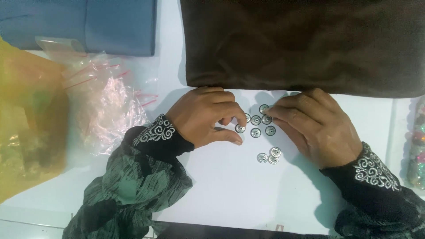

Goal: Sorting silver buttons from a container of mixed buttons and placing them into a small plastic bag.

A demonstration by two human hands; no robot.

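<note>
Silver snaps (261,126) mid-frame are being sorted: left hand (204,117) and right hand (316,126) fingers each pinch one.

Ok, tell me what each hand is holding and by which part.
The left hand pinches a small metal snap button by its rim on the white table; the right hand fingertips press another snap button.

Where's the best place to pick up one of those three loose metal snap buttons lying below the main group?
Probably by the rim, pinched from above with two fingertips. The three snap buttons lie flat on the white table, small round discs touching each other, apart from both the left hand and right hand. Take the left one from its free outer side.
</note>
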